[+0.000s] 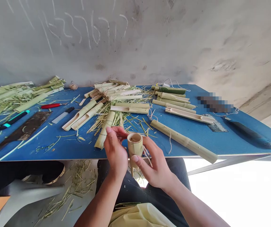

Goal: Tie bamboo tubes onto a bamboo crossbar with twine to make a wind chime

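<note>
As both hands close on it, a short bamboo cup (134,145) sits up over the person's lap, right at the front edge of the blue worktop (203,140)! Its long axis runs nearly upright, with the open mouth facing up at the camera and a narrow cut tail (132,168) pointing down toward the dark trousers (173,167). The left hand (114,151) comes in from the cup's left, fingers (109,134) curled and pinching at its side near the rim. The right hand (152,167) grips from the other side, thumb (135,158) pressed on the cup's front, and a thin strand of fibre (147,156) sticks out just beside it. Behind the cup, a heap of split bamboo pieces (116,97) and straw spreads across the worktop. To its right, a long bamboo tube (184,141) lies slanted, one end jutting past the edge, and further right, scooped bamboo lengths (173,105) lie side by side. Left of the cup, we've got a broad cleaver (24,130), a red-handled knife (51,106) and a utility knife (61,115). Below the cup, loose straw (61,201) litters the floor (88,171).
</note>
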The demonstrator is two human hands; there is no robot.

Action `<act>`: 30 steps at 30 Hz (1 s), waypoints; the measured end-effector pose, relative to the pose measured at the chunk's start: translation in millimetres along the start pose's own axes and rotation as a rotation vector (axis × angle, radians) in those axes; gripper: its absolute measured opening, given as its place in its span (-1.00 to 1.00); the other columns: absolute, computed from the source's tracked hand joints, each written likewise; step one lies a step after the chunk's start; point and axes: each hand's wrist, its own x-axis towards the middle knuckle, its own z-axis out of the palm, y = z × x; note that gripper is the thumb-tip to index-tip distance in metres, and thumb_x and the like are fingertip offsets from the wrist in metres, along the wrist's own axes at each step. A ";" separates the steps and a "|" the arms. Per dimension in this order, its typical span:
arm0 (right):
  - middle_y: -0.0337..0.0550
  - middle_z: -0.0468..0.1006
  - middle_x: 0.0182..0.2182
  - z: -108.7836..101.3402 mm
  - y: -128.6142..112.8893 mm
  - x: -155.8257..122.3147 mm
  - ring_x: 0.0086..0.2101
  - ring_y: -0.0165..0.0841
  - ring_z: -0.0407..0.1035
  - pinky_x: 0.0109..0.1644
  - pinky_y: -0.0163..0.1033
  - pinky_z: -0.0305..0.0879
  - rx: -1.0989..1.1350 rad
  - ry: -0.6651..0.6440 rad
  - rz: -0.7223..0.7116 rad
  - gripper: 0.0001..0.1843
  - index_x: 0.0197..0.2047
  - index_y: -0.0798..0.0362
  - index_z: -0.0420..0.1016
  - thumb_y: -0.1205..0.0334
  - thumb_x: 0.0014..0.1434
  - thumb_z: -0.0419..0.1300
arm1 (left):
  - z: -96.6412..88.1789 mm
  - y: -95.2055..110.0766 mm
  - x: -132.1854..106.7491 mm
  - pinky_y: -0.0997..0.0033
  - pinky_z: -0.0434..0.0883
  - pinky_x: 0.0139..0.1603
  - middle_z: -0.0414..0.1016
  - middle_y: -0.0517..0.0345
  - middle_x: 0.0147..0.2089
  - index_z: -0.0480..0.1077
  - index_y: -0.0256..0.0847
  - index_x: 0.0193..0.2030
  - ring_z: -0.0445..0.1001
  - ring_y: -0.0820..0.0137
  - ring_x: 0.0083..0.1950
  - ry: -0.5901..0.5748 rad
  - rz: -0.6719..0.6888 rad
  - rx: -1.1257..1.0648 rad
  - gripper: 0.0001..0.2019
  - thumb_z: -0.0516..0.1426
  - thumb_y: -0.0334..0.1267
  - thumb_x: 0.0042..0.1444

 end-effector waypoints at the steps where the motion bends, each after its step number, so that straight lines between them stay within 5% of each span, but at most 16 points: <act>1: -0.02 0.61 -0.08 -0.1 1.0 -1.1 -0.13 -0.21 0.46 -0.03 -0.11 0.38 0.006 -0.003 -0.001 -0.65 0.12 0.02 0.47 -0.03 0.45 0.21 | -0.7 -0.4 0.9 0.45 0.48 -0.41 0.48 0.21 -0.48 0.38 -0.13 -0.33 0.53 0.39 -0.45 -0.006 0.001 -0.002 -0.38 0.05 0.44 0.31; 10: -0.11 0.52 -0.26 5.5 12.3 -5.0 -0.29 -0.29 0.37 -0.21 -0.18 0.36 0.135 0.126 0.118 -0.53 -0.13 0.03 0.45 -0.23 0.49 0.06 | 3.5 -4.0 25.2 0.46 0.45 -0.49 0.49 0.21 -0.54 0.34 -0.15 -0.35 0.53 0.40 -0.54 0.077 0.071 -0.056 -0.41 -0.04 0.33 0.43; 15: -0.11 0.57 -0.22 6.6 15.7 -8.1 -0.32 -0.29 0.46 -0.26 -0.18 0.44 0.400 0.081 0.294 -0.50 -0.04 -0.01 0.38 -0.31 0.46 0.05 | -0.7 -2.6 35.2 0.47 0.40 -0.55 0.53 0.19 -0.50 0.36 -0.17 -0.34 0.49 0.43 -0.58 0.075 0.080 -0.073 -0.42 0.00 0.33 0.41; 20: -0.23 0.50 -0.37 7.0 13.1 -5.1 -0.48 -0.38 0.34 -0.42 -0.24 0.36 0.570 0.066 0.398 -0.50 -0.09 -0.02 0.35 -0.34 0.39 0.12 | -7.0 2.6 41.5 0.50 0.36 -0.57 0.51 0.21 -0.51 0.38 -0.17 -0.35 0.45 0.47 -0.59 0.111 0.121 -0.105 -0.44 0.03 0.30 0.41; 24: -0.27 0.52 -0.39 9.7 9.5 -0.9 -0.51 -0.38 0.33 -0.48 -0.27 0.34 0.628 0.118 0.448 -0.39 0.12 -0.07 0.24 -0.34 0.29 0.24 | -9.7 5.7 47.1 0.51 0.33 -0.60 0.50 0.21 -0.51 0.38 -0.18 -0.34 0.43 0.48 -0.60 0.144 0.121 -0.105 -0.40 0.07 0.38 0.34; 30: -0.34 0.57 -0.41 8.2 8.2 1.0 -0.58 -0.40 0.34 -0.52 -0.31 0.31 0.635 0.152 0.431 -0.35 0.17 -0.14 0.06 -0.31 0.30 0.26 | -12.3 13.7 58.0 0.56 0.22 -0.64 0.43 0.29 -0.50 0.34 -0.16 -0.33 0.31 0.56 -0.64 0.180 -0.063 -0.255 -0.43 0.15 0.38 0.29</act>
